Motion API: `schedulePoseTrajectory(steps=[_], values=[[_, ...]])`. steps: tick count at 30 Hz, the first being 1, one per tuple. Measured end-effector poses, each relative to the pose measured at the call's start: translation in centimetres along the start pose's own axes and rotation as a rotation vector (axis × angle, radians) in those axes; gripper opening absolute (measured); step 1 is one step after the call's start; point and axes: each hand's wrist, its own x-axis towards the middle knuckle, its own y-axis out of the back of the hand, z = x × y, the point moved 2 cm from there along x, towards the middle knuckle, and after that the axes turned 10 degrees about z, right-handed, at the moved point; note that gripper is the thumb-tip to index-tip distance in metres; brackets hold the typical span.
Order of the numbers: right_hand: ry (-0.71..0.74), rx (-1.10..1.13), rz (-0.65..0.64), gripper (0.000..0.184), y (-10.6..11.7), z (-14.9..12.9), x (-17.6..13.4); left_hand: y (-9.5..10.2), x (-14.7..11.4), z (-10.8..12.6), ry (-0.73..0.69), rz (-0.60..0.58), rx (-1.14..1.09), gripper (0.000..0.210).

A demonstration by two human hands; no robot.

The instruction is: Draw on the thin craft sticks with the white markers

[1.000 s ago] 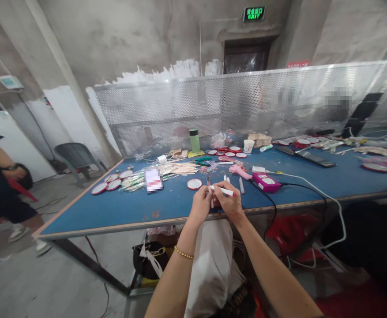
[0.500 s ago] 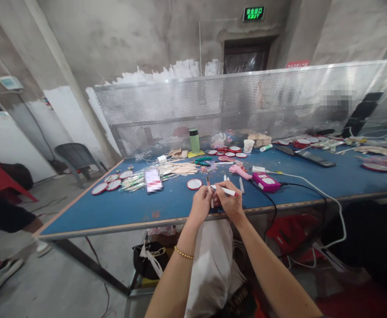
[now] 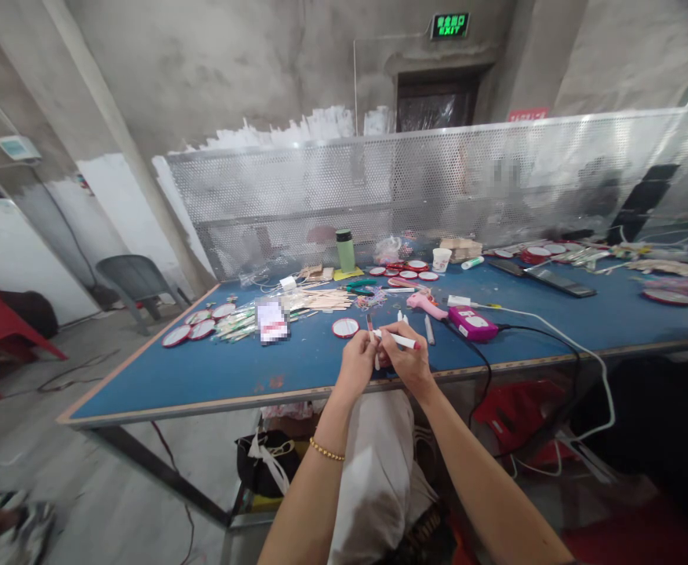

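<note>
In the head view, the left hand (image 3: 358,365) is closed around a thin stick (image 3: 370,322), which stands almost upright, with its upper end dark, near the front edge of the blue table (image 3: 202,384). The right hand (image 3: 408,362) holds, in a narrow grip, a white marker (image 3: 399,339) with a red end. The marker lies across, its other end at the stick; I cannot tell whether its tip touches the stick. The 2 hands are close together.

Just beyond the left hand lies 1 round disc (image 3: 345,327) with a red rim. To the right of the hands there are a grey pen (image 3: 429,329), a pink glue gun (image 3: 426,304) and a purple box (image 3: 471,323). Farther back, a green bottle (image 3: 345,251) stands upright, and a paper cup (image 3: 441,260) stands to the right of it.
</note>
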Motion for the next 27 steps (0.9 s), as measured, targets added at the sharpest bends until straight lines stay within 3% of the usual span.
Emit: schedulePoseTrajectory(steps=[27], values=[[0.054, -0.018, 0.029, 0.018, 0.01, -0.19, 0.05, -0.04, -0.03, 0.07, 0.029, -0.011, -0.029, 0.024]])
